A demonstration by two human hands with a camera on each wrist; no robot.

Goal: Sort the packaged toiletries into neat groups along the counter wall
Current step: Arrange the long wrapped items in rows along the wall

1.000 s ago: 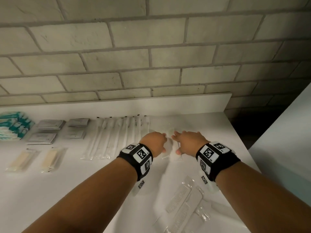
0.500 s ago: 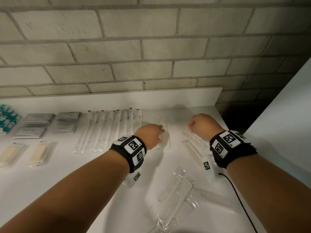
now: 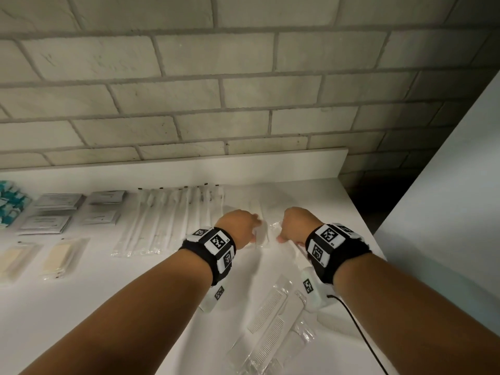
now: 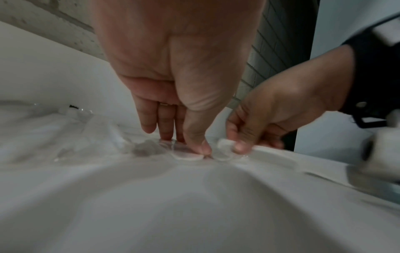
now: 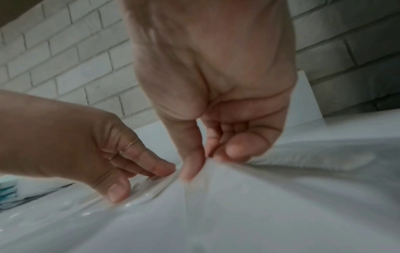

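Note:
Both hands work at the back right of the white counter (image 3: 108,307). My left hand (image 3: 239,226) presses its fingertips (image 4: 167,137) down on a clear-wrapped white comb (image 3: 262,234) lying beside the toothbrush row. Its thumb touches the packet's rounded end (image 4: 188,156). Just to the right, my right hand (image 3: 293,226) pinches another clear-wrapped comb (image 5: 307,161) between thumb and fingers, low over the counter, and its end (image 4: 225,143) almost meets the left hand's packet. The comb's teeth show through the film in the right wrist view.
Along the wall stand teal packets (image 3: 9,201), grey sachets (image 3: 58,201) and a row of wrapped toothbrushes (image 3: 167,217); beige wrapped bars (image 3: 58,257) lie nearer. Loose wrapped combs (image 3: 270,328) lie under my right forearm. The counter's right edge (image 3: 359,212) borders a dark gap and a white panel (image 3: 446,185).
My right hand swung out to the right, took a wrapped comb there, and has come back beside the left hand. The left hand stayed on its packet.

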